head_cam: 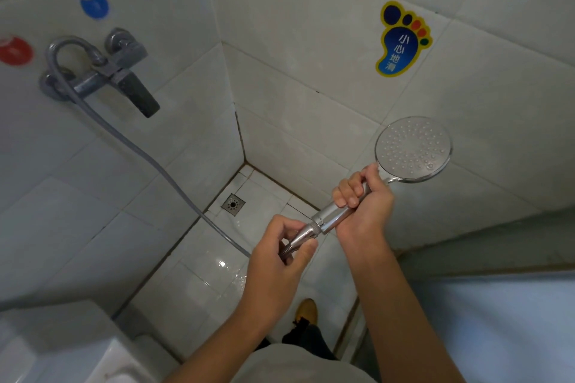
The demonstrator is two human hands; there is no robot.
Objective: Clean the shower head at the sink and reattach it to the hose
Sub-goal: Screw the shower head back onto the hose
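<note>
The head camera looks down into a tiled shower corner: pale wall tiles (311,40) meet over a glossy white floor (211,283) with a small square drain (233,204) near the corner. On the left wall sits a chrome mixer tap (102,71) with a dark lever, a blue round sticker (94,5) above it and a red round sticker (15,51) to its left. A foot-shaped sticker (401,40) in blue and yellow clings to the right wall.

The grey hose (140,149) loops up from the tap, then runs down across the wall toward the hands. The left hand (277,258) pinches the hose's metal end nut (303,235) between thumb and curled fingers. The right hand (364,199) wraps all its fingers round the handle of the shower head (413,148), holding it tilted up to the right with the round nozzle face toward the camera. The nut touches the handle's lower end; whether the thread is fully seated cannot be told.

1 tan shoe (306,311) shows on the floor below the forearms, and a white fixture (62,351) fills the lower left corner.
</note>
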